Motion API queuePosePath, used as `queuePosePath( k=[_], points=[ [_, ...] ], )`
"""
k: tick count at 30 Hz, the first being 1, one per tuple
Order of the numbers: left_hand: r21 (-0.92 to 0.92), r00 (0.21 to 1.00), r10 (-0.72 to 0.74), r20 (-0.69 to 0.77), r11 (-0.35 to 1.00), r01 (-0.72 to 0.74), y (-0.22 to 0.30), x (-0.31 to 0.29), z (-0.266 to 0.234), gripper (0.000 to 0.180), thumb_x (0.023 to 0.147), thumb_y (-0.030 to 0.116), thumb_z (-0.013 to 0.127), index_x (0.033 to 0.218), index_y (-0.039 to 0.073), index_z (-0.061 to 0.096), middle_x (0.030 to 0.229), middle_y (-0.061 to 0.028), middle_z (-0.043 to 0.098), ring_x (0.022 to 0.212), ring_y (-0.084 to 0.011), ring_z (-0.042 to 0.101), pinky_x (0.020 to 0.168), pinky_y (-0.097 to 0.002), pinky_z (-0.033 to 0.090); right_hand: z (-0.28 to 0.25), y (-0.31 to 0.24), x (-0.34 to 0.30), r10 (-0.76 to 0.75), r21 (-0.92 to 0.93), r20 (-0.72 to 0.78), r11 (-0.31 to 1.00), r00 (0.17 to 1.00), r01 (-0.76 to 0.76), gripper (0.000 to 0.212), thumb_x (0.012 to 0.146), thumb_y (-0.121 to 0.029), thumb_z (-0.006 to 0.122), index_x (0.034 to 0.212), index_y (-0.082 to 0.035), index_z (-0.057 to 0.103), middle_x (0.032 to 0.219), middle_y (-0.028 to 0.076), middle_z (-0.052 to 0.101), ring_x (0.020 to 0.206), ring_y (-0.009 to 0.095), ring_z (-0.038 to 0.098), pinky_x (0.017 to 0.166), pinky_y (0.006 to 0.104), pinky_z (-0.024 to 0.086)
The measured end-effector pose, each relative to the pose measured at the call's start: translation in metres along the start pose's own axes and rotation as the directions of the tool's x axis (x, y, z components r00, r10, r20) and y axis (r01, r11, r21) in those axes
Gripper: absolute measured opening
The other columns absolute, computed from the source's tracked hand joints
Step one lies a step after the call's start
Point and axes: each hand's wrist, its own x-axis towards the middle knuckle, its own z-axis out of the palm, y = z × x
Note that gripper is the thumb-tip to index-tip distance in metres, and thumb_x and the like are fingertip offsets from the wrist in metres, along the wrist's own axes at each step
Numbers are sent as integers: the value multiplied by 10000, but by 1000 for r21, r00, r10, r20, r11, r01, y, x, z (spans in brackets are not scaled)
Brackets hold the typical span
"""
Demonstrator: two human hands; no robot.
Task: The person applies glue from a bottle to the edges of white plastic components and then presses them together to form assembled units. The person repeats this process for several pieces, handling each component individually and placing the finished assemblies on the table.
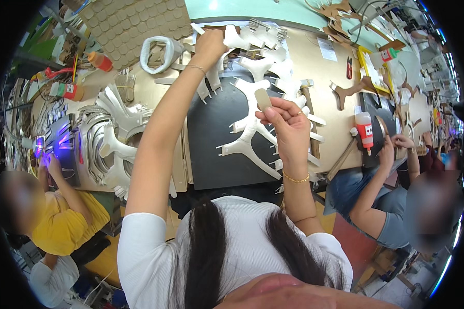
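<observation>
Shirt [247, 232] fronts mat [206, 165] corner, bare; hands [290, 121] apart, right pinching tab [263, 99].

A workshop: a co-worker in yellow [69, 219] and another in blue-grey [395, 215] are at a counter [335, 116] strewn with white branching cut-outs [244, 141], a sheet of rounded tan patches [139, 28], red-labelled squeeze bottles [364, 131] and a hammer [342, 159].
</observation>
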Motion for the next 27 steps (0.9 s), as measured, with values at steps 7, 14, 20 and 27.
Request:
queuePosePath(
  k=[7, 14, 20, 27],
  points=[
    [-369, 996, -86, -10, 926, 76, 11, -27, -75, 284, 684, 179, 716, 887, 8, 615, 744, -122, 629, 707, -238, 609, 650, -335, 463, 4, -5, 0, -24, 86, 53, 996, 998, 19, 210, 825, -33, 635, 1010, 53, 581, 914, 175, 661, 778, 201, 674, 660, 248, 541],
    [-736, 974, -167, -154, 677, 0, 31, -126, -195, 262, 783, 154, 673, 976, -12, 609, 780, -51, 631, 656, -89, 551, 583, -225, 437, 28, -15, -7, -58, 207, 133, 978, 989, 30, 188, 811, -49, 663, 961, 37, 589, 851, 135, 661, 743, 190, 666, 649, 256, 533],
    [-897, 964, -243, -108, 442, 11, 69, -210, -203, 216, 811, 86, 658, 998, 2, 589, 849, -48, 642, 719, -83, 587, 608, -211, 481, 60, -29, -21, -124, 210, 283, 976, 951, 65, 126, 810, -34, 659, 894, 30, 591, 810, 125, 657, 702, 169, 656, 635, 242, 536],
    [-977, 979, -186, 85, 175, 118, 87, -253, -181, 380, 841, 17, 581, 1206, 33, 478, 1014, -58, 618, 875, -109, 605, 650, -224, 504, 79, -35, -39, -40, -38, 330, 998, 943, 55, 136, 798, -59, 683, 888, 20, 619, 767, 83, 659, 684, 120, 643, 619, 210, 518]
  ],
)
